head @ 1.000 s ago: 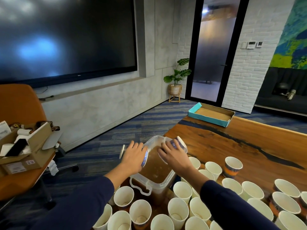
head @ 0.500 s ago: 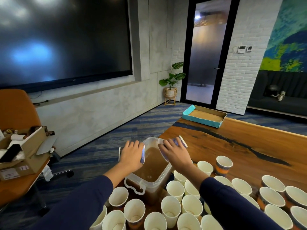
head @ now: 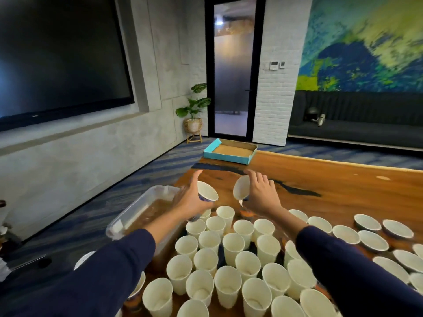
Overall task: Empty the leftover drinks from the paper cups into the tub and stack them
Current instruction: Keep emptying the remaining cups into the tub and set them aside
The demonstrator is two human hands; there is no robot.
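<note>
My left hand (head: 188, 197) grips a white paper cup (head: 207, 191), mouth tilted up and to the right, just right of the tub. My right hand (head: 259, 194) holds a second paper cup (head: 240, 188) tipped on its side, mouth facing left toward the first cup. The two cups are close but apart, above the wooden table (head: 343, 186). The clear plastic tub (head: 139, 202) at the table's left corner holds brown liquid. Several upright paper cups (head: 231, 244) crowd the table in front of me.
A teal cardboard tray (head: 230, 156) lies at the table's far end. More cups (head: 372, 240) spread to the right. The table's left edge drops to blue carpet (head: 91, 216). A potted plant (head: 194, 110) and a glass door stand beyond.
Both hands have lifted their cups off the tub and carried them right, over the table, turning them from mouth-down toward each other. The view has swung right.
</note>
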